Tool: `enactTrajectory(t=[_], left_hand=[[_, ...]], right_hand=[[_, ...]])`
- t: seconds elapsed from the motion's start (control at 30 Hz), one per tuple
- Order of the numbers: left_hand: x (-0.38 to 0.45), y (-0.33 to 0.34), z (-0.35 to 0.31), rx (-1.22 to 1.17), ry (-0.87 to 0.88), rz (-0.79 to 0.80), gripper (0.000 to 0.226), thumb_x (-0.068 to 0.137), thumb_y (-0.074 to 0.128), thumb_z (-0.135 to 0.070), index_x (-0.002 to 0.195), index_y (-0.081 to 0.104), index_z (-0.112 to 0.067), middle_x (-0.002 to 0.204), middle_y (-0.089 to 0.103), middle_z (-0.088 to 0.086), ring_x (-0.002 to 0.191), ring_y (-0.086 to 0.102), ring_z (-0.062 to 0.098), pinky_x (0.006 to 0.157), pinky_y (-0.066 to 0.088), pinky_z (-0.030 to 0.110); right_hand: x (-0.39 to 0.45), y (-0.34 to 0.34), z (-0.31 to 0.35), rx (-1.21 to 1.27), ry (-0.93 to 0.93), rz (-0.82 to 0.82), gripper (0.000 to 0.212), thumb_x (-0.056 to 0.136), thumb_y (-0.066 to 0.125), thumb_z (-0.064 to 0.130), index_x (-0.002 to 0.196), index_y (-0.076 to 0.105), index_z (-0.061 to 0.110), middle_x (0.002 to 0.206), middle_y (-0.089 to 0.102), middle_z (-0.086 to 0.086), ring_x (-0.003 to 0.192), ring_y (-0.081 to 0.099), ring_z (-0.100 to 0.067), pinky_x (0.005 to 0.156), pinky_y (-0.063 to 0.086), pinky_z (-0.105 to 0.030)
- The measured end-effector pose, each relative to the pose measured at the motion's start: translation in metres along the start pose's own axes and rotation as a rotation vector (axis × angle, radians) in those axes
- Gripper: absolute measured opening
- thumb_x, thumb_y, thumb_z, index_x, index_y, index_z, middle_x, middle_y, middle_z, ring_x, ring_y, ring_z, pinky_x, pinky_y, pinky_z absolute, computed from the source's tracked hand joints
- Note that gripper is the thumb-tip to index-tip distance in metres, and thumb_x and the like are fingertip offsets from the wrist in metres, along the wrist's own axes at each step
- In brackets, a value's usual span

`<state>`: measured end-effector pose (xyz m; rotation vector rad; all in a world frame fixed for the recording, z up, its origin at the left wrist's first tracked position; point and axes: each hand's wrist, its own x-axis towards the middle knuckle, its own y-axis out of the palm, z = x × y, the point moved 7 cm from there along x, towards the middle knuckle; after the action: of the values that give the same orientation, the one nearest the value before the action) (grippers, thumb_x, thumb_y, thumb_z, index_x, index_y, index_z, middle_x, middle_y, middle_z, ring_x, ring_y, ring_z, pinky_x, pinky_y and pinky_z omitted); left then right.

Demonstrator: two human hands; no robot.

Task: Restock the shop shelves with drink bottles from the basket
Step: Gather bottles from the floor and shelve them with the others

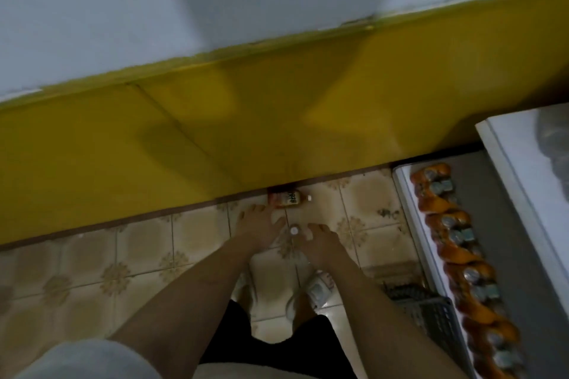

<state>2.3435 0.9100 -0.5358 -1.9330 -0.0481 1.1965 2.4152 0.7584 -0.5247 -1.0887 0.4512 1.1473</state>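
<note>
Trouble could come from the clear bottle (294,232) at lower centre: it is touched between the spread left hand (257,226) and right hand (318,243), grip unclear, and might slip onto the floor (123,258).

The whole view is showing soft and smeared, so fine detail is being lost everywhere. A white-capped bottle (294,231) is standing between the two hands, and only its cap is showing plainly; its body is hiding behind the left hand (258,226) and the right hand (320,244), so neither hand's hold on it is showing clearly. The label on the orange bottle (288,198) lying by the yellow wall is blurring past reading. The basket (428,309) is being covered partly by the right forearm and the shelf (409,224). The row of shelved bottles (462,255) is running off the lower right edge.
</note>
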Motion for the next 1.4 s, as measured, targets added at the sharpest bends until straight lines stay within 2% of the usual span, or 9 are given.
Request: enactTrajectory(t=[0.1,0.23,0.47,0.67,0.8,0.9,1.03,1.27,1.4], left_hand=[[0.037,0.029,0.002,-0.073,-0.022,0.026,0.065,0.101,0.037,-0.055,0.155,0.03,-0.019,0.155,0.041,0.012,0.145,0.034,0.029,0.118,0.028,0.043],[0.116,0.084,0.012,-0.136,-0.031,0.016,0.061,0.099,0.05,-0.047,0.152,0.035,-0.02,0.152,0.043,0.008,0.14,0.038,0.026,0.114,0.033,0.039],[0.306,0.225,0.065,0.006,0.022,0.067,0.072,0.096,0.061,-0.034,0.155,0.025,-0.014,0.158,0.033,0.013,0.145,0.03,0.029,0.117,0.026,0.038],[0.454,0.29,0.085,0.122,0.123,-0.026,0.087,0.091,0.068,-0.029,0.157,0.017,-0.008,0.162,0.021,0.018,0.151,0.017,0.033,0.121,0.02,0.045],[0.511,0.304,0.085,0.206,0.176,-0.134,0.091,0.085,0.072,-0.04,0.155,0.021,-0.011,0.155,0.028,0.021,0.143,0.026,0.04,0.116,0.026,0.048],[0.535,0.306,0.084,0.354,0.191,-0.185,0.098,0.083,0.071,-0.053,0.156,0.018,-0.013,0.157,0.024,0.018,0.145,0.019,0.042,0.112,0.029,0.049],[0.547,0.311,0.083,0.425,0.232,-0.233,0.104,0.075,0.081,-0.045,0.153,0.021,-0.009,0.154,0.028,0.019,0.143,0.025,0.04,0.112,0.032,0.05],[0.551,0.308,0.081,0.337,0.194,-0.095,0.116,0.075,0.082,-0.044,0.156,0.006,-0.012,0.154,0.029,0.022,0.14,0.031,0.045,0.11,0.036,0.055],[0.523,0.292,0.092,0.206,0.146,-0.075,0.118,0.071,0.083,-0.041,0.156,0.007,-0.011,0.15,0.034,0.021,0.137,0.035,0.044,0.106,0.04,0.054]], right_hand=[[0.03,0.011,-0.025,0.035,0.032,-0.017,0.059,0.101,0.047,0.043,0.154,0.031,0.019,0.15,0.038,-0.015,0.135,0.039,-0.037,0.109,0.036,-0.042],[0.108,0.036,-0.065,0.132,0.12,-0.03,0.053,0.1,0.051,0.038,0.148,0.039,0.017,0.147,0.043,-0.013,0.134,0.043,-0.033,0.11,0.037,-0.044],[0.32,0.118,-0.157,0.267,0.182,-0.083,0.06,0.1,0.047,0.046,0.151,0.033,0.018,0.148,0.04,-0.016,0.133,0.042,-0.037,0.108,0.039,-0.048],[0.447,0.17,-0.195,0.325,0.166,-0.113,0.06,0.1,0.044,0.049,0.151,0.032,0.019,0.145,0.041,-0.017,0.126,0.049,-0.037,0.106,0.042,-0.048],[0.499,0.19,-0.211,0.311,0.152,-0.153,0.058,0.103,0.04,0.048,0.152,0.031,0.02,0.147,0.041,-0.014,0.131,0.047,-0.034,0.1,0.038,-0.037],[0.522,0.204,-0.22,0.349,0.152,-0.165,0.057,0.103,0.041,0.046,0.152,0.032,0.018,0.148,0.041,-0.014,0.13,0.048,-0.034,0.099,0.039,-0.036],[0.538,0.219,-0.229,0.362,0.163,-0.158,0.056,0.102,0.042,0.045,0.15,0.034,0.018,0.149,0.04,-0.01,0.13,0.048,-0.031,0.102,0.041,-0.038],[0.531,0.225,-0.24,0.446,0.254,-0.176,0.061,0.1,0.047,0.046,0.152,0.031,0.019,0.15,0.039,-0.014,0.125,0.052,-0.036,0.104,0.045,-0.048],[0.511,0.202,-0.237,0.513,0.289,-0.221,0.061,0.1,0.049,0.043,0.152,0.031,0.017,0.151,0.04,-0.013,0.125,0.053,-0.033,0.09,0.044,-0.034]])
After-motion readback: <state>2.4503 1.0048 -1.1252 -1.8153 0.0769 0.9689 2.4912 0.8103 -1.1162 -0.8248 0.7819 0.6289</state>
